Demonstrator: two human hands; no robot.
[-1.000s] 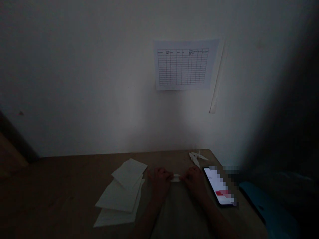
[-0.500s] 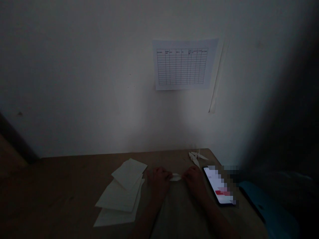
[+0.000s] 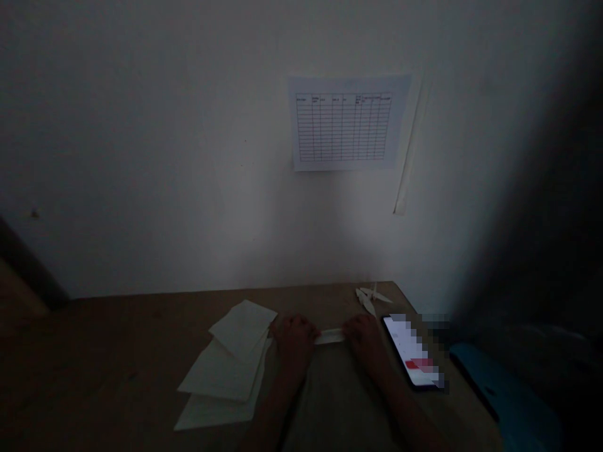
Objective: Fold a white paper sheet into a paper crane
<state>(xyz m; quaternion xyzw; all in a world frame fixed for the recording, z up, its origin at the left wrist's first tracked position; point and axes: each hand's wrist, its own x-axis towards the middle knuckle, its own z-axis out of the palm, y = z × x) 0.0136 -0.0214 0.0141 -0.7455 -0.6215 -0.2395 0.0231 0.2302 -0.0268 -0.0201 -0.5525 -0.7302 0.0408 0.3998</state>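
A narrow folded strip of white paper [image 3: 330, 336] lies across the table between my hands. My left hand [image 3: 296, 339] is closed over its left end, fingers bent and pressed down. At the other end, my right hand [image 3: 362, 331] grips the paper with curled fingers. The dim light hides the fingertips. Left of my left hand, several pale paper sheets [image 3: 223, 370] lie overlapping. Behind my right hand rests a small folded paper figure [image 3: 372, 297] with pointed ends.
A phone [image 3: 412, 355] with a lit screen lies right of my right forearm. The wooden table [image 3: 117, 376] meets a white wall, where a printed chart [image 3: 343, 125] hangs. Past the table's right edge is a blue chair-like object [image 3: 511, 395].
My left hand has shifted slightly left and flattened over the paper. More of the strip shows between my hands, and it looks straighter. My right hand has hardly moved.
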